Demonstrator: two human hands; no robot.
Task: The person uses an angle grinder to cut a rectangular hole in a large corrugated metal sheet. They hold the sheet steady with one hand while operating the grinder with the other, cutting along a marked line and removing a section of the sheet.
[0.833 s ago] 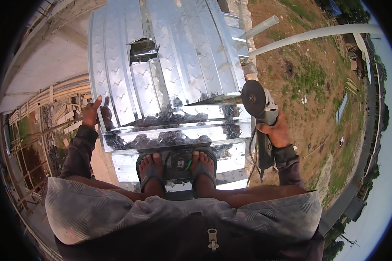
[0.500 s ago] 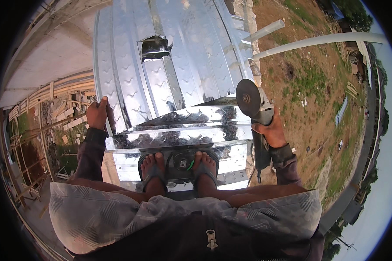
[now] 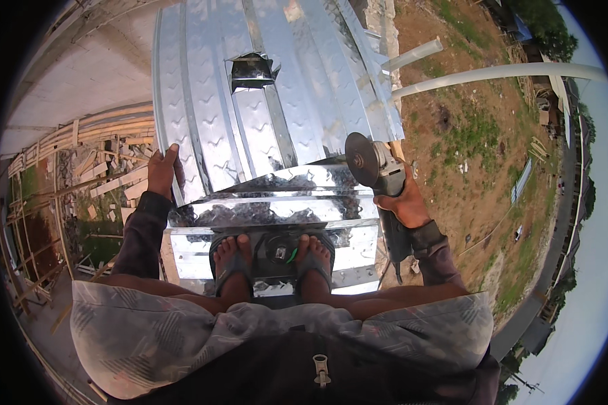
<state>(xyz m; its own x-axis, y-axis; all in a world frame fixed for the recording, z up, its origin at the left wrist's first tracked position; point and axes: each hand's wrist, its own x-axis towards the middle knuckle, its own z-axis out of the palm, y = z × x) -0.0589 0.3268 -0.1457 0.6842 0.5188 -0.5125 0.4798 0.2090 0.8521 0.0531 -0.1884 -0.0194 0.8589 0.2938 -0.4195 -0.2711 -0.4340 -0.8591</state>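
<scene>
An upper ribbed metal roofing sheet [image 3: 206, 115], shiny and silvery, slants across the sheets beneath it. My left hand [image 3: 161, 172] is closed on its left edge near the close corner. A rough cutout [image 3: 251, 71] with bent-up flaps opens in its middle. In my right hand [image 3: 411, 202] is an angle grinder [image 3: 389, 177], gripped round its body. Its dark cutting disc [image 3: 363, 158] stands near the sheet's close right corner; whether it touches the metal cannot be made out. The lower metal sheet [image 3: 270, 210] lies between that sheet and my feet.
My sandalled feet [image 3: 233, 263] stand on the lower metal, with a small round black object [image 3: 279, 250] between them. At right, pale pipes [image 3: 479, 73] jut out above bare, grassy ground [image 3: 479, 142] far below. Timber scraps [image 3: 111, 179] lie down on the left.
The upper sheet has swung slightly to the right, with my left hand moving along on its edge. The grinder has come left, toward the sheet's close edge.
</scene>
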